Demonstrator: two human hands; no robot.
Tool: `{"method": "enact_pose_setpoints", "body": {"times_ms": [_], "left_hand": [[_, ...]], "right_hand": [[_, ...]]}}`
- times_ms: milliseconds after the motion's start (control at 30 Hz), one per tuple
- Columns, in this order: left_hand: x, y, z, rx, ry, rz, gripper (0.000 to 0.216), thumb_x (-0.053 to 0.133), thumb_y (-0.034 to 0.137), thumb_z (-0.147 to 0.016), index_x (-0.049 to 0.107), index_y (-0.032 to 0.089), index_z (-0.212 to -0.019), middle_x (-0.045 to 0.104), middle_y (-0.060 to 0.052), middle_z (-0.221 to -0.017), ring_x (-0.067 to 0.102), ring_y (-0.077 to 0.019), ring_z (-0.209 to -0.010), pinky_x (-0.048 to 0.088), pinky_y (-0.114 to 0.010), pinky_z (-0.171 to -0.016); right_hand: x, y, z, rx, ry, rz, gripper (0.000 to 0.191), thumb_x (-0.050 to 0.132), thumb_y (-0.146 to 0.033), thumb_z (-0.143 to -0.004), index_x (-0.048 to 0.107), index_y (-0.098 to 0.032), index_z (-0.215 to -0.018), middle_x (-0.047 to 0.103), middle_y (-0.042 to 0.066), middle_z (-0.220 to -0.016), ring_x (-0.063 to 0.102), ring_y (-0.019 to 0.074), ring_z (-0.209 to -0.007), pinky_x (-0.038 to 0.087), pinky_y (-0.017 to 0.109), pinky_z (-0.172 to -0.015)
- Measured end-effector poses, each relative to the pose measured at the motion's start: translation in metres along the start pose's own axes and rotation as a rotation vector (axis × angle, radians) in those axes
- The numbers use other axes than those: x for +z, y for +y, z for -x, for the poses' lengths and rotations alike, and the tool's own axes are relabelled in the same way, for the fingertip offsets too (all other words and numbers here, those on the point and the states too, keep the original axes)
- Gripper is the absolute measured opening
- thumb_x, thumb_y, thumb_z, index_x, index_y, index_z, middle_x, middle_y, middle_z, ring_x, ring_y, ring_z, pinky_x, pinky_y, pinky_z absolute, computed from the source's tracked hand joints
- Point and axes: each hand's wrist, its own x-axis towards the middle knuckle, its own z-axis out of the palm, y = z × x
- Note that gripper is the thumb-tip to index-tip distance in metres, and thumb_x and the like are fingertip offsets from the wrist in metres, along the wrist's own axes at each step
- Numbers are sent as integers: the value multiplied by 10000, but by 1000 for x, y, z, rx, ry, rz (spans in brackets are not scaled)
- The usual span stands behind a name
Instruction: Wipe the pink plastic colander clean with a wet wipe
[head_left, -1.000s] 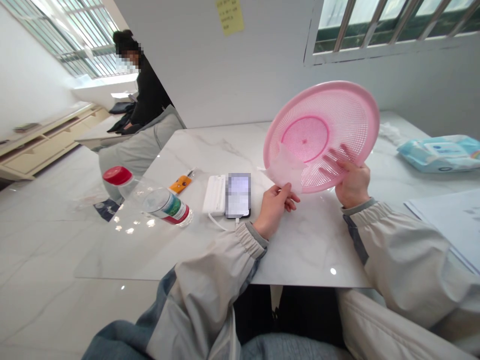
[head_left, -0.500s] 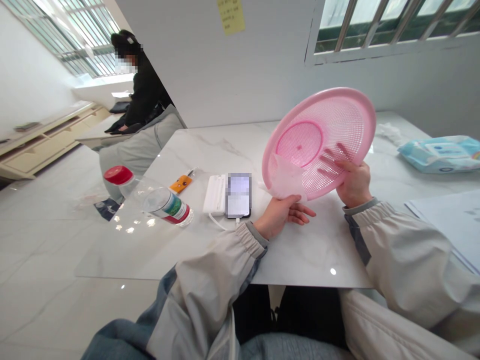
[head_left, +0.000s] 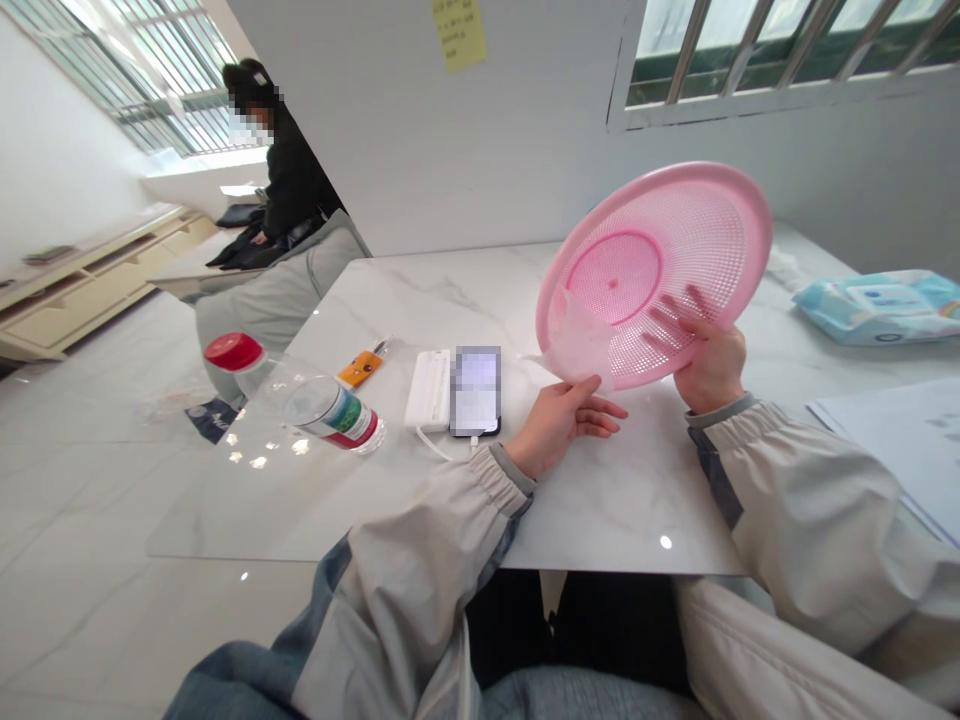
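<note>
A pink plastic mesh basket (head_left: 712, 225) is tilted up over the table, its open side and round base turned toward me. My right hand (head_left: 711, 368) grips its lower right rim, thumb inside and the fingers showing through the mesh from behind. At the lower left rim, my left hand (head_left: 562, 425) pinches a thin white wipe (head_left: 581, 340) between thumb and fingers, with the other fingers loosely extended. The wipe lies draped over the rim and against the basket's inner wall.
Left of my hands are a phone (head_left: 477, 390), a white power bank (head_left: 427, 390), an orange object (head_left: 361, 369) and a clear bottle with a red cap (head_left: 234, 352). A wipes packet (head_left: 881, 305) and papers (head_left: 892, 435) are at right. Another person (head_left: 292, 180) sits far left.
The basket has shifted slightly right and up, tilting a little more. The wipe has bunched differently at its lower left rim. Both hands keep their holds.
</note>
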Motion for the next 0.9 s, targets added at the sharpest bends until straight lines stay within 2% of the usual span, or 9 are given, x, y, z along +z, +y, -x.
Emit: {"method": "enact_pose_setpoints", "body": {"times_ms": [167,300,433,533,633,800,900], "left_hand": [[2,3,0,20,148,-49,344,686,480,-1076,690,136,-1079,808,-128,-834,735,-178,-651,602,-316,-686],[1,4,-2,140,286,-62,397,761,502,-1028,579,173,-1156,758,-52,-743,729,-188,-611,566,-296,-621],[1,4,-3,250,285,-45,521,826,517,-974,506,201,-1236,741,-5,-762,717,-169,-599,532,-270,-598],[0,3,-4,240,256,-53,444,806,523,-983,533,201,-1120,748,-24,-766,717,-166,-600,529,-272,-597],[-1,3,-6,180,265,-66,375,730,526,-1033,590,182,-979,757,-68,-737,708,-174,-573,529,-286,-581],[0,6,-5,71,275,-137,509,607,470,-1097,704,111,-750,788,-181,-769,698,-190,-543,549,-328,-567],[0,7,-3,32,271,-152,500,594,420,-1099,722,98,-740,807,-210,-804,703,-198,-545,566,-343,-575]], "right_hand": [[-12,11,-14,-30,127,-30,443,675,-169,-801,770,-346,-1196,802,43,-1300,796,331,-1229,694,597,-941],[-19,17,-22,-63,158,-17,410,719,-230,-828,755,-348,-1219,805,45,-1274,803,330,-1198,702,599,-897],[-12,13,-15,-43,135,-7,427,704,-215,-822,760,-341,-1227,805,48,-1278,805,328,-1197,701,605,-928],[-3,6,-6,-53,50,12,428,692,-210,-813,781,-337,-1212,800,51,-1289,800,340,-1211,701,624,-951],[1,0,0,-73,7,38,401,705,-225,-835,788,-347,-1207,795,43,-1301,787,351,-1248,719,590,-924],[3,-6,3,-66,-12,36,375,719,-218,-829,799,-332,-1178,800,41,-1290,783,360,-1260,738,556,-878],[5,-7,5,-67,-13,29,373,728,-217,-820,800,-324,-1170,803,48,-1280,778,367,-1272,735,579,-896]]}}
